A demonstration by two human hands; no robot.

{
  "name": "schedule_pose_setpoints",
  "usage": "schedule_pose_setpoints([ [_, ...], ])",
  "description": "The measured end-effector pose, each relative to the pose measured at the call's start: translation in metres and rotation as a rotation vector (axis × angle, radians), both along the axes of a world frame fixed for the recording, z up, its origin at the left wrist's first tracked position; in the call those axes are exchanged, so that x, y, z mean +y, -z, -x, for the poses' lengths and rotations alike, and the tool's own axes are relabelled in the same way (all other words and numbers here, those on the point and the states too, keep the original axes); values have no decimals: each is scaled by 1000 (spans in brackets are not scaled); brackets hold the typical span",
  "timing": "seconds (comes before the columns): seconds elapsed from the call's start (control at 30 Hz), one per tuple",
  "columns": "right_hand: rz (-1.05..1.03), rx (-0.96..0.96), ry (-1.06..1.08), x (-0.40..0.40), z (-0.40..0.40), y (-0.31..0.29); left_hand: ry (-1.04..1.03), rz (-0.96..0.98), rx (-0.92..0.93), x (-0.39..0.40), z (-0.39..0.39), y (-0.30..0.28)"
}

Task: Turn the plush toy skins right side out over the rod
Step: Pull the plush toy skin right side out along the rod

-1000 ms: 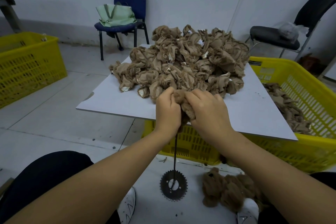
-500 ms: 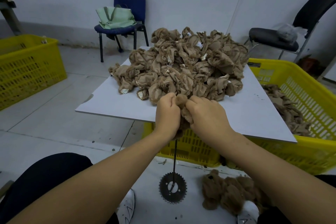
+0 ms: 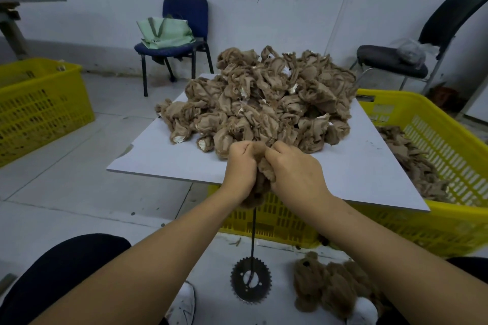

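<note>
A brown plush skin [image 3: 260, 185] is bunched over the top of a thin black rod [image 3: 253, 232] that stands on a toothed gear base [image 3: 250, 280] on the floor. My left hand [image 3: 241, 166] grips the skin from the left, my right hand [image 3: 295, 170] grips it from the right, knuckles nearly touching. The rod's tip is hidden inside the skin. A big heap of inside-out tan skins [image 3: 266, 97] lies on the white board [image 3: 163, 163] just beyond my hands.
Fluffy turned skins [image 3: 330, 285] lie on the floor right of the gear. A yellow crate [image 3: 433, 221] under the board holds more skins. Another yellow crate [image 3: 39, 103] stands at left. A blue chair [image 3: 182, 31] with a green bag and a black chair [image 3: 396, 60] stand behind.
Both hands have stayed on the skin at the rod's top and closed in towards each other, covering more of it. The view has tilted slightly.
</note>
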State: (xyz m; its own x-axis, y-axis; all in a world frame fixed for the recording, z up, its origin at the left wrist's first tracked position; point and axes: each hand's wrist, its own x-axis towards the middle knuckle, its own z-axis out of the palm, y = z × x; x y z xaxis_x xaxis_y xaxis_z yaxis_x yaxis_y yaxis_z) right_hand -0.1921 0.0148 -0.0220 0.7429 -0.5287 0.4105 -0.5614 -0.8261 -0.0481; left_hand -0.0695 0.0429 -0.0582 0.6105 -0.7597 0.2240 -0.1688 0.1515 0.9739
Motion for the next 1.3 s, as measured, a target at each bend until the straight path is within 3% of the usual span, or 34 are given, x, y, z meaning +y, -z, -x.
schedule_pose_setpoints([
  [0.13,-130,-25,-12,-4,1,8,-65,-75,-93,-1,-1,2],
  [0.23,-194,-12,12,-6,2,5,-96,-94,-320,5,0,1],
  [0.33,-211,-13,25,-10,4,1,-24,21,-600,20,0,-2],
  [0.43,-205,-29,11,-9,6,0,29,52,-744,28,2,-3],
  [0.57,-88,-65,-12,0,3,2,-74,12,-726,27,6,-6],
  [0.67,-3,-169,-52,5,2,-3,-181,126,-619,26,12,-7],
  [0.8,52,-253,-97,10,4,0,-137,255,-526,23,17,3],
  [0.97,-82,-198,-98,7,3,21,-129,168,-606,22,12,23],
  [1.13,-208,-184,-76,1,3,28,-80,65,-564,19,10,22],
  [1.3,-90,-259,-63,0,9,22,-85,116,-523,16,22,17],
])
